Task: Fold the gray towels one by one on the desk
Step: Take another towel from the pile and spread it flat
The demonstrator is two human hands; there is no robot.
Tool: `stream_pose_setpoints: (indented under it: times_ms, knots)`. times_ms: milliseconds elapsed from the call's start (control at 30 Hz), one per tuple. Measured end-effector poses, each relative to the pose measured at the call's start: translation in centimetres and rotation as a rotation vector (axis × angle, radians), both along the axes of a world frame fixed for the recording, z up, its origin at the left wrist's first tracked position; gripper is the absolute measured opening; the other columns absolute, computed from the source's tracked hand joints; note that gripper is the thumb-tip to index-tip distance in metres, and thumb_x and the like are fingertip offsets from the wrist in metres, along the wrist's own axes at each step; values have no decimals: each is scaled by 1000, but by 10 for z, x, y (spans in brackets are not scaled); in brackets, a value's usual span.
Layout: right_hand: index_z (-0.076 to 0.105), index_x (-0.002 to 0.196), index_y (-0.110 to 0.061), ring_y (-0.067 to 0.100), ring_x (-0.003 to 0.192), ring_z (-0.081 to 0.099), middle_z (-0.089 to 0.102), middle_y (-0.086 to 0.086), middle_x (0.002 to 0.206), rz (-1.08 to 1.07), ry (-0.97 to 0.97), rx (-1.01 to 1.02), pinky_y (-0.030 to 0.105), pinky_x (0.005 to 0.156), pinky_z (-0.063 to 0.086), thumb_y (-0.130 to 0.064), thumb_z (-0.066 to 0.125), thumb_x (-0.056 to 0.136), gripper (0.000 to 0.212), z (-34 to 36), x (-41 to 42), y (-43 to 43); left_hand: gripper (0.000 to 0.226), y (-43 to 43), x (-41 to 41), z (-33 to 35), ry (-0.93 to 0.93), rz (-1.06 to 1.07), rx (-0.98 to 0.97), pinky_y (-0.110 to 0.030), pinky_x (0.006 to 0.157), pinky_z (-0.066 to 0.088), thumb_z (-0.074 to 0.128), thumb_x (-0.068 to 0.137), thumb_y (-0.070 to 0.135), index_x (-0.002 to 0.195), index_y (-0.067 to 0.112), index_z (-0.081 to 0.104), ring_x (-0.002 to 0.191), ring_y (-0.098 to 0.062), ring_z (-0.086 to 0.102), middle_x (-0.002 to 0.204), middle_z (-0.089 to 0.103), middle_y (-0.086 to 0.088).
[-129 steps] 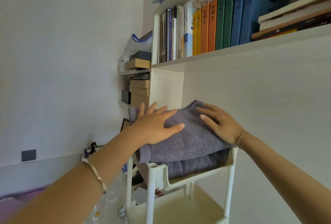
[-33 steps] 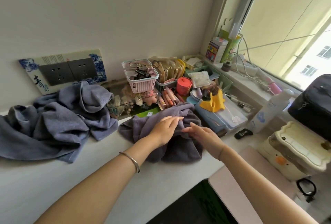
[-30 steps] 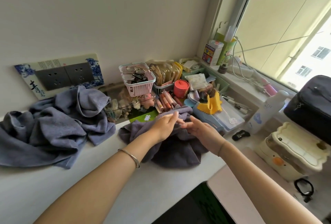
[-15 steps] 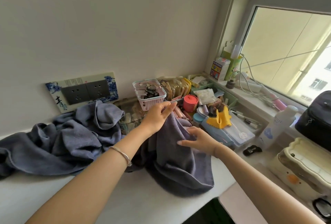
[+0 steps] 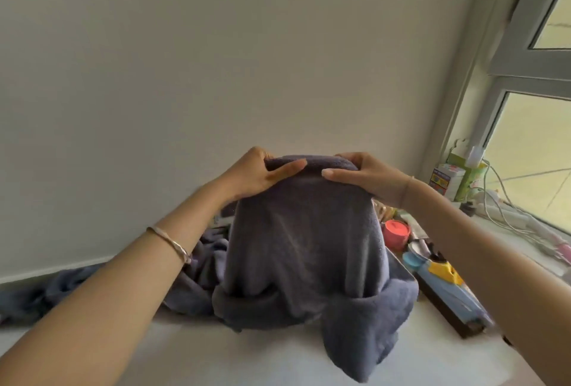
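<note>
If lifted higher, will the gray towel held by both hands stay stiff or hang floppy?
Probably floppy: the gray towel hangs limp from the left hand and right hand, its lower end bunched on the desk. It looks plush, so likely not slippery.

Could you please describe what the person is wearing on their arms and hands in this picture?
The left forearm and right forearm are bare, with no sleeves in view. The left hand and right hand are ungloved, and I see no rings. A thin silver-coloured bangle circles the left wrist. A much finer bracelet sits at the right wrist, too thin to tell its material.
</note>
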State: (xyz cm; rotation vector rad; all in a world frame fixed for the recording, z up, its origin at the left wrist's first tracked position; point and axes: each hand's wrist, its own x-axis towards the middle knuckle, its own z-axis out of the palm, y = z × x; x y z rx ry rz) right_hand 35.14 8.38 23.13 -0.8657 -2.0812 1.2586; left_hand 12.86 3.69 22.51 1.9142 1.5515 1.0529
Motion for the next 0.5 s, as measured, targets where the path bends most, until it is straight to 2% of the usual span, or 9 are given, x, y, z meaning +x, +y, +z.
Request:
stream_pose_setpoints:
  times_ms: [67,133,200,300,400,500]
  knots:
    - [68,104,-6,19,89,67,71,12,100,31,0,47,34,84,55,-36,72,73,44,29,-26,-13,67,-22,-25,30,26,12,54,-19,44,26,59,70,62,62,-4,58,44,-7,36,50,41,4]
    - [68,105,-6,21,91,67,71,14,103,65,8,104,35,86,55,-37,70,70,47,57,-54,-28,75,-43,-52,61,41,21,124,-20,45,26,59,70,62,73,-13,58,50,-10,37,58,41,-4]
    - [69,101,-9,20,90,68,72,12,100,93,13,169,34,84,55,-39,70,70,43,82,-80,-42,72,-64,-77,90,70,40,166,-18,45,28,60,74,58,78,-14,60,51,-10,39,59,43,-5]
    - [71,97,-13,17,86,68,72,7,94,135,18,244,33,80,55,-41,72,70,39,109,-115,-60,63,-92,-110,124,129,87,204,-15,43,30,62,78,53,74,-9,64,45,-6,40,55,46,-3]
    - [71,95,-13,13,83,68,73,3,90,183,21,298,27,76,55,-42,72,71,38,131,-149,-83,64,-124,-140,150,154,145,247,-14,44,31,60,71,60,68,-4,65,45,-6,41,54,48,-1]
    - [71,94,-14,12,82,69,73,1,88,226,38,323,23,73,54,-43,69,69,37,142,-177,-101,53,-147,-164,162,154,195,277,-14,45,32,59,69,61,57,9,59,43,-4,41,49,47,2]
